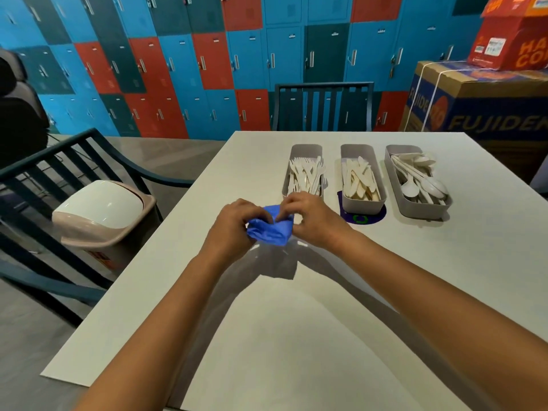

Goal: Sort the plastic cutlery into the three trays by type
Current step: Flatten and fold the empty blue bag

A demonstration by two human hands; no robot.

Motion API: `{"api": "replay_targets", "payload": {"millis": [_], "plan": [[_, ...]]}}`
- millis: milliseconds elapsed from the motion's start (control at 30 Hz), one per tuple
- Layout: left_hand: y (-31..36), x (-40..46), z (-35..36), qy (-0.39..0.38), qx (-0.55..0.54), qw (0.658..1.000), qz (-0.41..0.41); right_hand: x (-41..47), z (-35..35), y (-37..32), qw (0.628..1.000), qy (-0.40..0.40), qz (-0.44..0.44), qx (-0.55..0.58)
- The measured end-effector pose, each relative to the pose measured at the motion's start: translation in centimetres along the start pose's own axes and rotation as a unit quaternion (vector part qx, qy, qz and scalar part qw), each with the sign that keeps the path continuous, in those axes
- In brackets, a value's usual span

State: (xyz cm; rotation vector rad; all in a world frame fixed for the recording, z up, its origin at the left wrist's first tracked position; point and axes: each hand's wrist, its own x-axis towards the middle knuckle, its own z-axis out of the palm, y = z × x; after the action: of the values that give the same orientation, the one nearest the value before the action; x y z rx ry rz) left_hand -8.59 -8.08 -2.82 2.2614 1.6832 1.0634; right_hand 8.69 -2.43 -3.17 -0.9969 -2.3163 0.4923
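Bunching a blue plastic bag [268,225] between them, the left hand [234,225] and right hand [311,221] pinch its crumpled folds just above the counter [296,321]. It looks limp and slippery, best gathered by the edges. The cutlery already lies sorted: forks [307,176], knives [360,180] and spoons [421,179], light, stiff, easily lifted by the handles, each in its own tray. The counter is smooth and pale; lockers [178,69] line the wall, a bin [103,215] stands beside.
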Motion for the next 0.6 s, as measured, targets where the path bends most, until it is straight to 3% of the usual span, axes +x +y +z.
{"api": "replay_targets", "payload": {"millis": [67,167,267,467,600], "plan": [[-0.2,-0.7,0.1,-0.082,0.026,0.996,0.002,-0.6,0.5,0.2,0.996,-0.076,-0.009,-0.047],[0.2,-1.7,0.4,-0.19,0.049,0.978,-0.071,-1.5,1.3,0.6,0.981,-0.178,0.027,-0.073],[0.5,-1.9,0.4,-0.249,0.052,0.963,-0.089,-1.6,1.2,0.8,0.977,-0.202,0.059,-0.04],[-0.1,-1.3,0.1,-0.265,-0.015,0.955,-0.134,-2.2,0.2,0.8,0.971,-0.221,0.091,0.001],[-0.3,-0.6,0.4,-0.238,-0.068,0.953,-0.175,-2.3,0.2,1.0,0.973,-0.17,0.128,0.094]]}}
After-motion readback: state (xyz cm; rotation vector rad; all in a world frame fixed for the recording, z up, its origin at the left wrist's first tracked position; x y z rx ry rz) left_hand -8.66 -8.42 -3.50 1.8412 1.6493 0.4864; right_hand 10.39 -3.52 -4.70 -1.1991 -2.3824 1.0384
